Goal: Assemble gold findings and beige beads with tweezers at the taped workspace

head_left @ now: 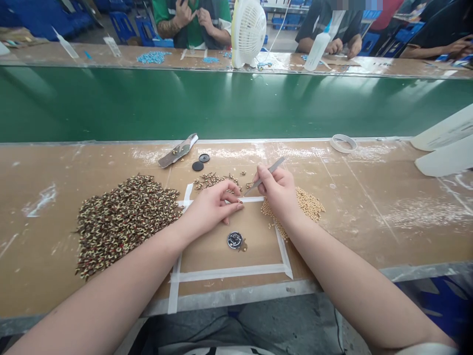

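Observation:
My left hand [216, 201] pinches a small brown piece [240, 201] between thumb and fingertips, above the tape-marked area. In my right hand [277, 190] are metal tweezers [276, 164], their tips slanting down to the left close to that piece. A small round black dish [234, 240] with a shiny, wet-looking surface lies below my left fingers. Left of my hand spreads a large heap of small dark-and-cream curved parts [125, 222]. Tiny beige beads [308, 204] lie partly behind my right hand. Behind my left hand is a cluster of small brown-and-cream pieces [210, 181].
White tape [232, 272] frames the work spot. Farther back lie two black discs [198, 166], a patterned strip [179, 150] and a tape ring [343, 143]. White bottles [447, 143] rest at right. Beyond the green belt [221, 103] stand a fan [247, 34] and co-workers.

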The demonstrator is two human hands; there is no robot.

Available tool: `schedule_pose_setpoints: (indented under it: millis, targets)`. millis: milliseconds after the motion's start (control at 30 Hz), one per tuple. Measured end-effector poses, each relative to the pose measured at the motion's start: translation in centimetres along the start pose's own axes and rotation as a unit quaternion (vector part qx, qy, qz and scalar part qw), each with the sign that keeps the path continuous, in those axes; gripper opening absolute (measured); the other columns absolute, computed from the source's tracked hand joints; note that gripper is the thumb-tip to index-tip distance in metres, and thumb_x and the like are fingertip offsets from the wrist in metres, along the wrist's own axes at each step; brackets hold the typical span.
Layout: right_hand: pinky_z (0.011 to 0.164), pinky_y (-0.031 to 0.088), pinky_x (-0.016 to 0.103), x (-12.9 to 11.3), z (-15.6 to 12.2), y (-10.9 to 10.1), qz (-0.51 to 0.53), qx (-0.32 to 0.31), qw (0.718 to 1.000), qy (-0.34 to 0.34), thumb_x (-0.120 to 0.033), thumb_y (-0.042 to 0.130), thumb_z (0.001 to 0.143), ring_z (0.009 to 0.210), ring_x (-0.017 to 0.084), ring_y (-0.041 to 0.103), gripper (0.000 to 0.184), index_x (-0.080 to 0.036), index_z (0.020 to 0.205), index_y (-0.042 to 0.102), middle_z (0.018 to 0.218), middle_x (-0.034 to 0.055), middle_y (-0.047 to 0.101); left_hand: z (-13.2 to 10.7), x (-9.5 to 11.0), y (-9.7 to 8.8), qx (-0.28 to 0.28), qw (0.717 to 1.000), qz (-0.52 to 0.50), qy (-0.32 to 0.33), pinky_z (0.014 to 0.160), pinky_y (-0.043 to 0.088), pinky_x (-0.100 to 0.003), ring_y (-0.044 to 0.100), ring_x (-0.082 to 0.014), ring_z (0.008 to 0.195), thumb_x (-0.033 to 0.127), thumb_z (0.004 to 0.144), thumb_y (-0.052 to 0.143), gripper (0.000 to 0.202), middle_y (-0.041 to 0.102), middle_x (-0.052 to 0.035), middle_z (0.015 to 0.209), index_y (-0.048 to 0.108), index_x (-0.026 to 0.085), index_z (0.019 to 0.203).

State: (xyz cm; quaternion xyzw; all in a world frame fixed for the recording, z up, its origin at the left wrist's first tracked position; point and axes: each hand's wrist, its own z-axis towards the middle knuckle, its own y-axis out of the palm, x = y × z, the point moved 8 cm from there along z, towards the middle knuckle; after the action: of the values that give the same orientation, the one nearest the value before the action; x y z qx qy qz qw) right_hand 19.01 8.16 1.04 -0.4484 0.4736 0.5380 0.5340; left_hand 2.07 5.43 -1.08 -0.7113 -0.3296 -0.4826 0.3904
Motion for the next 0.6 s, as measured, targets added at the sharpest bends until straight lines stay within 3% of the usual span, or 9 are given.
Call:
schedule_pose_setpoints:
  millis: [600]
  targets:
    - [0.048, 0.028, 0.028, 0.19, 0.05, 0.40, -0.062, -0.018, 0.998, -0.012, -0.058, 0.068, 0.095, 0.051, 0.011, 0.040, 0.047, -0.021, 0.066, 0.068, 0.052, -0.0039, 0.045, 0.33, -0.35, -0.01, -0.001, 0.999, -0.032, -0.018, 0.049, 0.049, -0.023, 0.064, -0.0106, 0.051, 0.035, 0.086, 0.079, 0.033, 0.077, -0.0008, 0.086, 0.053, 0.024, 0.103]
